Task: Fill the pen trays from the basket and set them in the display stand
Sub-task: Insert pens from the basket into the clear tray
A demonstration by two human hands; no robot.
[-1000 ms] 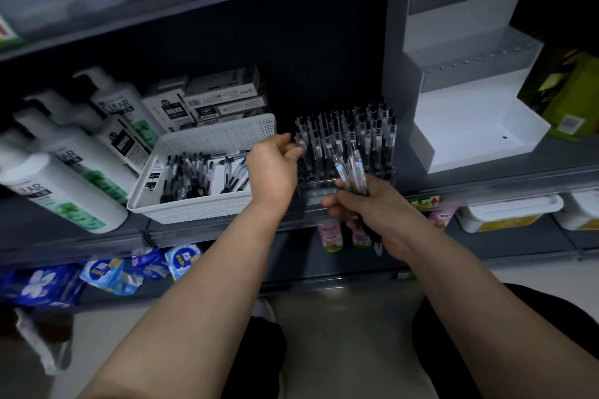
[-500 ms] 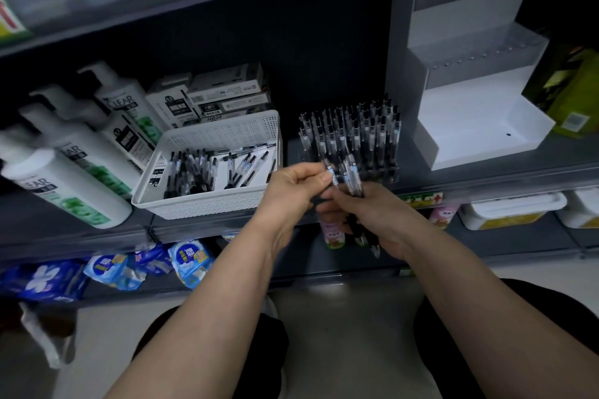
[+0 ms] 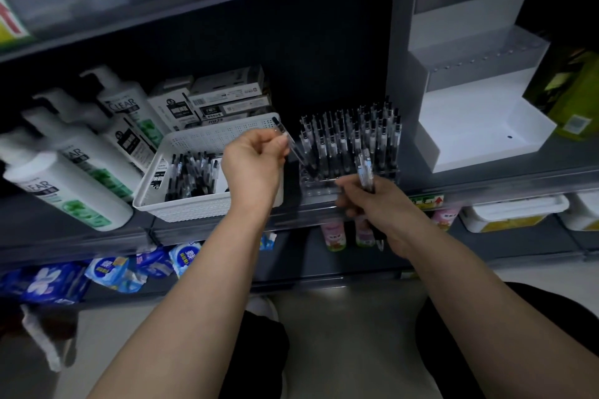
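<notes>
Dark shelf [image 3: 207,230] holds the pen tray [image 3: 319,193], just right of the left hand [image 3: 256,165]. That hand pinches one pen [image 3: 296,151], slanted tip-down toward the tray's near left holes; the right hand [image 3: 372,204] grips spare pens [image 3: 364,168].

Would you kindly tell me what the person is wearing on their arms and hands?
Nothing that shows. The left forearm and the right forearm are bare down to the bottom edge of the picture, with no sleeve in view. The left hand and the right hand wear no gloves, and no watch, bracelet or ring is visible.
</notes>
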